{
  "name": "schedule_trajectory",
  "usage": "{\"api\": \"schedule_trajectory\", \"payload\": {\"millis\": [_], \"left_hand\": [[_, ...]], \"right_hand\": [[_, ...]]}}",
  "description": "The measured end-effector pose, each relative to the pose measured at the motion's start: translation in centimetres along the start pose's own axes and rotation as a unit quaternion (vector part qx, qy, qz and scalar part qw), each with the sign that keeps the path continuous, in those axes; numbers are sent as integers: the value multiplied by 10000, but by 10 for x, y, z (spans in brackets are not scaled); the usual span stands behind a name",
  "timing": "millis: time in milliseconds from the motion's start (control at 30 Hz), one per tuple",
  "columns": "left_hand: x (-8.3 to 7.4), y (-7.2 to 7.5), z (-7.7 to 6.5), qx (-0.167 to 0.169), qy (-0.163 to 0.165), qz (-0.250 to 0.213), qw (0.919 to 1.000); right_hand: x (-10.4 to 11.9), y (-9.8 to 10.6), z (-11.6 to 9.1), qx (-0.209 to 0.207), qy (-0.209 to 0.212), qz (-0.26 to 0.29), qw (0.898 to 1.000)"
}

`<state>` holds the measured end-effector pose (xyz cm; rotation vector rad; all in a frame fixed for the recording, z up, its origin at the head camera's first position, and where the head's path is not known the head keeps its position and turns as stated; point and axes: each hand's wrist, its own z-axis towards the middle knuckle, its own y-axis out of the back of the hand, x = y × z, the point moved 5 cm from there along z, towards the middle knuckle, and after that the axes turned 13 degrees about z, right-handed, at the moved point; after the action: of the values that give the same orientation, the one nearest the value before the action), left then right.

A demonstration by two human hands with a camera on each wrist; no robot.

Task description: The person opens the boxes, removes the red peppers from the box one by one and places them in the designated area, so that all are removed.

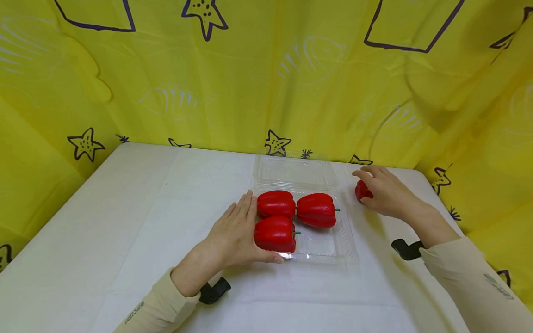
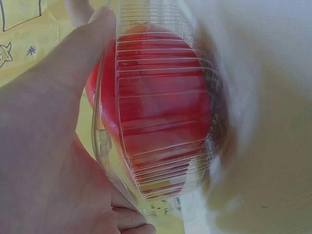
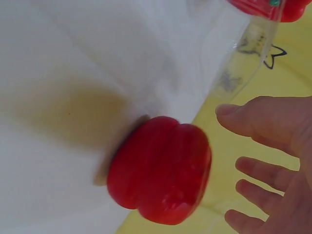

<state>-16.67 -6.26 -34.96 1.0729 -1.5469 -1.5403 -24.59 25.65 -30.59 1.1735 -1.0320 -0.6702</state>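
A clear plastic clamshell container (image 1: 322, 245) stands with its lid (image 1: 293, 172) folded back. Inside lie three red bell peppers: one at the back left (image 1: 275, 203), one at the front left (image 1: 275, 233) and one at the back right (image 1: 316, 210). My left hand (image 1: 233, 229) rests against the container's left side, fingers straight and thumb along the front rim. Off to the right, my right hand (image 1: 385, 192) hovers over another red bell pepper (image 3: 161, 170) on the table. In the right wrist view its fingers are spread, with a gap between them and that pepper.
A white cloth covers the table (image 1: 187, 185). Behind it and along both sides hangs a yellow curtain (image 1: 245, 69) with starfish and fish drawings. The front right part of the container holds no pepper.
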Motion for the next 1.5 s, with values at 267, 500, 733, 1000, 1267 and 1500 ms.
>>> {"api": "schedule_trajectory", "payload": {"millis": [267, 500, 733, 1000, 1267, 1500], "left_hand": [[0, 0, -1, -26, -1, -31, 10000], [0, 0, 0, -22, -3, -48, 10000], [0, -1, -1, -52, -34, -32, 10000], [0, -1, 0, -27, -16, -44, 10000], [1, -1, 0, -5, 3, -42, 10000], [0, 0, 0, -32, -3, -46, 10000]], "right_hand": [[25, 9, -4, -283, 485, 28, 9984], [50, 15, -8, -678, 1042, -27, 9922], [72, 15, -10, -889, 1434, -100, 9856], [93, 9, -8, -532, 1262, -125, 9905], [109, -4, -4, -298, 1245, -192, 9916], [118, -21, -2, -28, 1241, -195, 9921]]}}
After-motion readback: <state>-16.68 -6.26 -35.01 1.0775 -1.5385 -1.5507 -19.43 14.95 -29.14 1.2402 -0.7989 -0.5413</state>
